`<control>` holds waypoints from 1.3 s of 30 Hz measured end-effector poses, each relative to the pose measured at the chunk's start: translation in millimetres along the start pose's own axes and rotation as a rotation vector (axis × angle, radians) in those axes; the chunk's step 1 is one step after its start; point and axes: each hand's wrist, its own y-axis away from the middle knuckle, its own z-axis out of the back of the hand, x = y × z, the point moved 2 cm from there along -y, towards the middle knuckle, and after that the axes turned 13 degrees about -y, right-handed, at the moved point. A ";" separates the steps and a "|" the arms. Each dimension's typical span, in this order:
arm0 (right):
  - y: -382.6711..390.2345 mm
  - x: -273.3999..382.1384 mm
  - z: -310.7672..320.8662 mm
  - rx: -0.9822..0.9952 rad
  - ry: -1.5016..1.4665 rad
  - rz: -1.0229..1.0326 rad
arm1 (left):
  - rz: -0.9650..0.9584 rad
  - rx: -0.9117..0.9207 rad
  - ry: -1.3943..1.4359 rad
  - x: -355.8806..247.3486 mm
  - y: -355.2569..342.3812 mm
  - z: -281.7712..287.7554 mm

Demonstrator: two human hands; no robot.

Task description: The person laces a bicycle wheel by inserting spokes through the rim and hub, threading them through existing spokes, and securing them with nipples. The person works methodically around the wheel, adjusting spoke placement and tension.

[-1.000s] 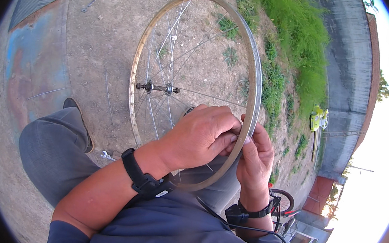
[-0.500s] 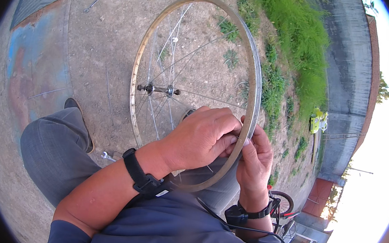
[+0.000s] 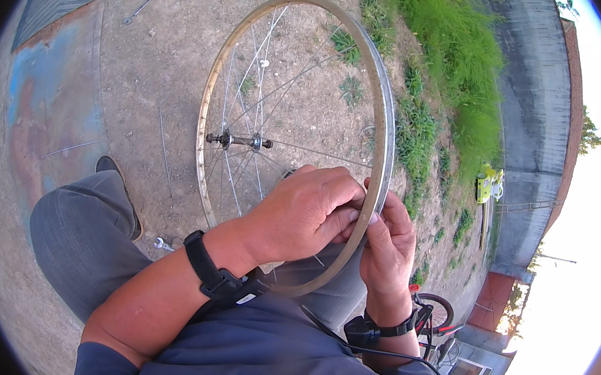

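Note:
A bare bicycle wheel (image 3: 384, 116) without a tyre stands tilted in front of me, its lower rim near my lap. Thin spokes, with wide gaps between them, run from its hub (image 3: 241, 141) to the rim. My left hand (image 3: 301, 213) reaches across to the inner side of the rim, thumb and fingers pinched together; what lies in the pinch is hidden. On the rim's outer side, my right hand (image 3: 390, 250) is closed, with the thumb against the rim and fingers curled behind it.
On the dirt lie a wrench (image 3: 139, 9), another wrench (image 3: 161, 243) by my leg and a loose spoke (image 3: 165, 142). A second spoke (image 3: 70, 150) rests on a painted metal sheet (image 3: 48, 102). Weeds (image 3: 463, 80) grow along a wall; a bicycle (image 3: 437, 313) stands at right.
The wheel and both hands appear slightly further left, along with the whole scene. My hands keep nearly the same hold at the rim.

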 end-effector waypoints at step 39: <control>-5.8 -9.0 -20.0 0.011 0.129 0.020 | 0.195 0.203 0.024 -5.6 2.1 28.0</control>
